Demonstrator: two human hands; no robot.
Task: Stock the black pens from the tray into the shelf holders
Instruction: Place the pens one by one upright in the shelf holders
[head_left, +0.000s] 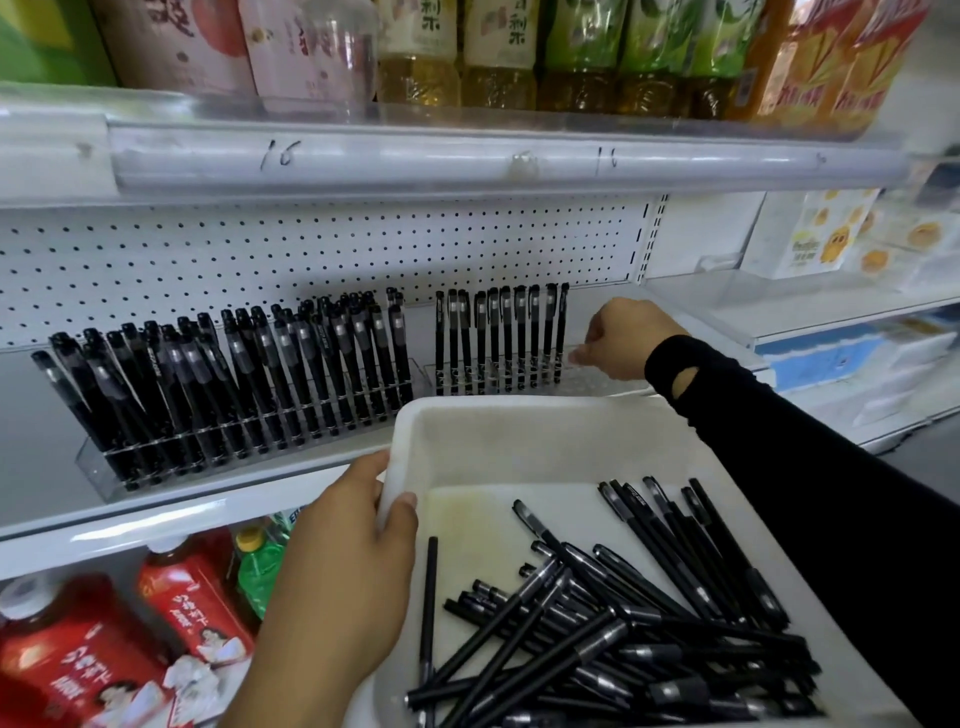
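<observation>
While the right hand (626, 338) works at the right holder (602, 378): its fingers curl down over the bare slots just right of the last standing pen; whether that grip pinches a pen I cannot tell.
Left hand (348, 561): grips the tray (519, 410) by its left rim, thumb inside, below and in front of the right holder.
Loose pens (597, 623): heaped crosswise in the tray's near end, in front of the right holder.
Step done well: probably feed 1 pen tip-down into the next free slot, upright, without knocking the standing row (498, 338).
Left holder (104, 470): left of the right holder, packed full.
In the way: the tray's far rim sits close before the right holder, and the upper shelf lip (467, 161) hangs above it, so lifting room looks tight.
Red bottles (192, 597): below and left of the right holder.
</observation>
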